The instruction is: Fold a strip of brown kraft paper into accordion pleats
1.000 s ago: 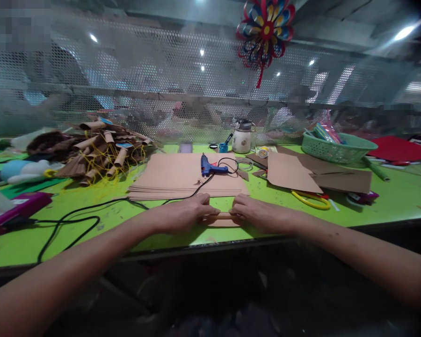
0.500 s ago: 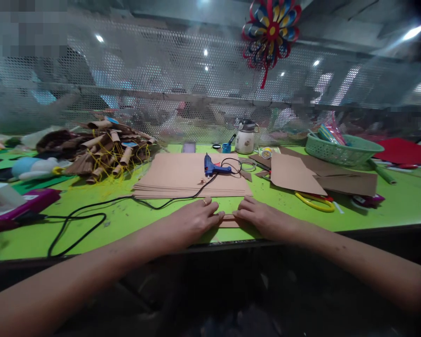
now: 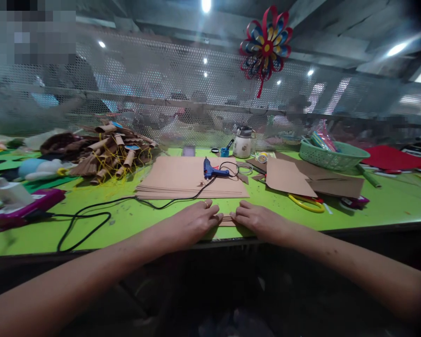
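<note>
Near the table's front edge, a narrow brown cardboard strip (image 3: 226, 223) lies between my two hands, its ends hidden under the fingers. It looks folded or layered along its length. My left hand (image 3: 198, 220) has its fingers curled and closed on the strip's left end, with a ring on one finger. On the right end, my right hand (image 3: 257, 217) is closed in the same way. Just beyond them lies a stack of brown cardboard sheets (image 3: 171, 175), with a blue glue gun (image 3: 215, 171) resting on top.
A black cord (image 3: 126, 200) winds left toward a purple power strip (image 3: 38, 206). A pile of rolled cardboard pieces with yellow string (image 3: 115, 150) stands at back left. Cut cardboard (image 3: 289, 177), yellow-handled scissors (image 3: 307, 204), a jar (image 3: 242, 145) and a green basket (image 3: 333, 157) lie to the right.
The camera view has tilted up and shifted slightly. Both hands stay on the cardboard strip, and a little less of it shows between them.
</note>
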Demonstrator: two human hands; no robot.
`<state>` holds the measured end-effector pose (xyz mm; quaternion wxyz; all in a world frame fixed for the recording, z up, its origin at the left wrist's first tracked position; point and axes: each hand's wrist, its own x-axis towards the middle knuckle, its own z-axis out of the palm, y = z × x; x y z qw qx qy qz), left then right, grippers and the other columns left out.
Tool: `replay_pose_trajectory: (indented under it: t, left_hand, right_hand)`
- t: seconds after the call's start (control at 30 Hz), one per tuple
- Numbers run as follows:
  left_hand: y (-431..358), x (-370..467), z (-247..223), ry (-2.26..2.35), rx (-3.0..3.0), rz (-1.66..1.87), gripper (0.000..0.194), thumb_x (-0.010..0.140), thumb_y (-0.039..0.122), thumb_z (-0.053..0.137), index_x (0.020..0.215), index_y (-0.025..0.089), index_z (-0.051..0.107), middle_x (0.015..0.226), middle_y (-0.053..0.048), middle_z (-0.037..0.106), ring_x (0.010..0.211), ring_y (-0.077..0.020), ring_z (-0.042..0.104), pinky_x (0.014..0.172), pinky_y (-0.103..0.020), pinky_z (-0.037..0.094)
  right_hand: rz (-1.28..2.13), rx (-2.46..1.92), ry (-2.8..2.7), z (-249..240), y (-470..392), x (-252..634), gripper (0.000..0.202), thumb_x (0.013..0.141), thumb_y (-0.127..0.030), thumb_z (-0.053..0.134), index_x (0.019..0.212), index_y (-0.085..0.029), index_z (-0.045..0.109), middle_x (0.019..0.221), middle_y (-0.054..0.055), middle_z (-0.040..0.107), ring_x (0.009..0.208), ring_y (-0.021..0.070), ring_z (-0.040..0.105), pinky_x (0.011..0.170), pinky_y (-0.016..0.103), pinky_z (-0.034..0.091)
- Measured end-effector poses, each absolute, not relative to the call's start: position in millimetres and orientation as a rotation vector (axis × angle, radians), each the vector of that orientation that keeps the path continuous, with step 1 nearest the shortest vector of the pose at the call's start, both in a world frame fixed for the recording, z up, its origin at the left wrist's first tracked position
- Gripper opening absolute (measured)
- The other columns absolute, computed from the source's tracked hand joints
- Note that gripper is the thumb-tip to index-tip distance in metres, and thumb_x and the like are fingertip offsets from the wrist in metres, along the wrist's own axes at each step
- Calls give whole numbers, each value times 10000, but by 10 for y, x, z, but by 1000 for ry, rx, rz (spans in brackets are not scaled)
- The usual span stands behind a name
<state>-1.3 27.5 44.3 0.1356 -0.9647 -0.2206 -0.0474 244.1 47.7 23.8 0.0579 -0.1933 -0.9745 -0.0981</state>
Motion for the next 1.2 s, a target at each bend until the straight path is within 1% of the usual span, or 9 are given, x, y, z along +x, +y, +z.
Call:
replay_pose_trajectory:
  t: [0.2,0.33,0.43,0.57,0.73,0.87,0.97,1.1,1.2]
  left_hand:
    - [308,-45,488,-688,-2850,-198,367,815,109,535,1175,166,573,911,-94,561,866,-232,524,740,-315,405]
    - [465,-15,530,-735,-2996,-219,142,838,164,541,843,173,682,772,-56,543,693,-157,512,633,-251,379]
    - [578,37,488,-843,-3097,-348,210,844,165,530,688,157,671,721,-36,562,645,-118,513,605,-214,360]
    - [662,119,379,-1122,-3131,-472,190,819,196,548,732,142,709,687,-33,616,611,-110,519,562,-205,333]
    - [768,184,435,-1379,-3330,-467,331,848,400,528,931,152,730,759,-22,676,642,-128,520,563,-209,340]
    - [839,188,567,-1462,-3587,-509,406,855,473,504,889,131,721,736,-3,653,644,-133,511,591,-219,371]
    - [847,201,565,-1569,-3739,-882,399,831,498,554,919,143,711,854,-26,680,765,-165,565,716,-250,415]
    - [868,241,430,-1769,-3616,-1659,417,800,504,614,1006,148,681,991,-77,688,897,-209,597,816,-307,433]
    - [908,271,321,-1670,-3504,-2085,422,815,473,611,1109,171,636,1064,-82,674,1009,-223,583,881,-326,428]
  right_hand:
    - [-316,-666,-2942,247,447,2413,195,862,-63,502,1030,-119,584,866,86,572,839,211,454,672,306,387]
    - [-229,-778,-2832,223,501,2391,111,887,-138,519,945,-161,610,837,58,548,778,176,460,638,279,366]
    - [-134,-794,-2734,168,546,2381,150,932,-197,477,910,-167,623,818,52,544,770,161,474,644,264,373]
    - [-22,-762,-2615,73,580,2392,150,928,-187,482,929,-161,629,830,66,560,814,170,498,673,262,400]
    - [8,-705,-2547,135,653,2401,130,894,-142,511,912,-154,640,826,69,566,804,171,503,685,274,421]
    - [22,-669,-2510,355,753,2410,168,856,-93,525,899,-173,666,866,66,561,780,156,517,683,277,444]
    - [98,-638,-2418,467,854,2401,211,859,-103,520,977,-194,670,932,80,576,849,176,546,738,323,478]
    - [503,-838,-2018,428,962,2316,394,826,-277,619,1211,-209,572,1045,92,593,848,188,582,739,373,528]
    - [950,-1001,-1698,339,941,2173,382,819,-439,602,1041,-132,649,869,73,633,715,174,596,673,350,537]
